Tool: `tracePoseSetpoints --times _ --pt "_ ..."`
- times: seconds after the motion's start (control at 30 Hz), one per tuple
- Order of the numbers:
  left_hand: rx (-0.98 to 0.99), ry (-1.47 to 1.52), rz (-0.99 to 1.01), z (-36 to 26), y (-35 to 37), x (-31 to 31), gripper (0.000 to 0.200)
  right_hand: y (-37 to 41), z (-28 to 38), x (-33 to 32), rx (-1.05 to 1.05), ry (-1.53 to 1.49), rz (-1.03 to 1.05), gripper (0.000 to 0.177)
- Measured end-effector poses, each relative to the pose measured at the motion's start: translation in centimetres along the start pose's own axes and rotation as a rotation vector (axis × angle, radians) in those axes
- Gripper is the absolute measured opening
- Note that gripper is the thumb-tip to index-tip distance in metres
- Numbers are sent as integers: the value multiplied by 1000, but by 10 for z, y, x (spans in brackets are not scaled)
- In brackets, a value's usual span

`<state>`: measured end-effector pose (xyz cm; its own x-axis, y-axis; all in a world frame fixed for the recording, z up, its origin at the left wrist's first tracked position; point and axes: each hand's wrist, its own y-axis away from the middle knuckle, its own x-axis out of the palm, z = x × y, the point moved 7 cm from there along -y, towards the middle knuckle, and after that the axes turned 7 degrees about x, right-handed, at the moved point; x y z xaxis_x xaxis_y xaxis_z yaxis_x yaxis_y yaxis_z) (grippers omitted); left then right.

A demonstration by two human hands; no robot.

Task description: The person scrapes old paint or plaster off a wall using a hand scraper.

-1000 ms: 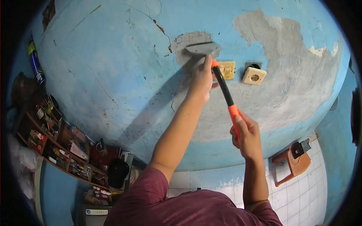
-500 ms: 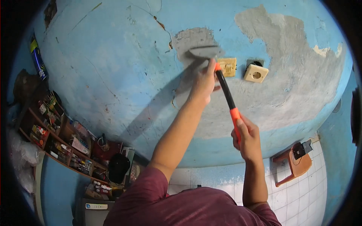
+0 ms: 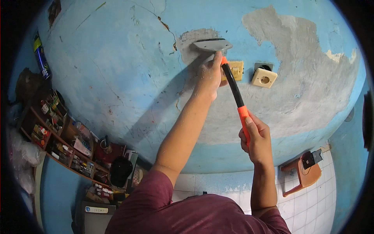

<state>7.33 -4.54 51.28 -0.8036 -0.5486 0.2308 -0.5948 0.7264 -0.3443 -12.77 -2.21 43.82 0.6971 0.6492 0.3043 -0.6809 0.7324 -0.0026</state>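
Observation:
A long-handled scraper (image 3: 235, 85) with a wide grey head and an orange-and-black handle is held in both hands. My left hand (image 3: 209, 76) is closed around the handle's upper end, its thumb pointing up close behind the head. Lower down, my right hand (image 3: 257, 138) wraps the orange grip. The scraper's blade edge lies against or very near a bare grey patch (image 3: 189, 41) on the blue wall (image 3: 117, 58); contact is hard to tell. A yellowed light switch (image 3: 236, 71) is just right of my left hand, partly covered by it and the handle.
A power socket (image 3: 265, 78) hangs tilted from its wall box. Cracks run down the wall. A crowded wooden shelf (image 3: 64, 142) and a spray can (image 3: 40, 56) are at left. On the tiled floor, an orange plastic stool (image 3: 306, 175) carries a dark device.
The scraper head has moved up the grey patch, away from the switch. Both hands have shifted slightly upward with it, still gripping the handle.

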Motion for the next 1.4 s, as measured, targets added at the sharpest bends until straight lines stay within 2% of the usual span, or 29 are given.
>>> tracePoseSetpoints --times 0.13,0.33,0.43,0.5,0.6,0.67,0.77,0.83,0.93,1.07,1.23,1.4 --pt "-17 -48 -58 8 14 -3 45 7 -18 -5 22 -7 -12 41" --pt "15 -11 -58 2 11 -1 46 -2 -7 -4 -32 -4 -5 40" --pt "-6 -34 -74 16 11 -2 49 7 -19 -13 17 26 -18 40" --pt "-45 -27 -68 19 13 1 46 0 -13 -14 -23 45 -15 39" --pt "34 0 -43 -2 -5 1 45 -8 10 -5 -50 51 22 40" --pt "48 -17 -58 -3 -2 -1 45 -4 1 -7 -40 44 23 40" --pt "-34 -82 -69 15 13 -3 46 3 -18 -10 -23 19 15 39" --pt "-19 -58 -83 9 8 -2 47 -9 -16 -9 -94 53 6 39" --pt "65 -46 -51 -11 -6 -3 46 -9 8 3 -62 -8 58 40" --pt "-1 -87 -91 5 17 -6 47 2 -17 -2 -11 9 29 40" --pt "74 -39 -55 -12 -9 -5 45 -9 0 5 -59 14 45 41" --pt "-13 -105 -123 6 14 -9 44 2 -17 -1 11 -15 37 41"
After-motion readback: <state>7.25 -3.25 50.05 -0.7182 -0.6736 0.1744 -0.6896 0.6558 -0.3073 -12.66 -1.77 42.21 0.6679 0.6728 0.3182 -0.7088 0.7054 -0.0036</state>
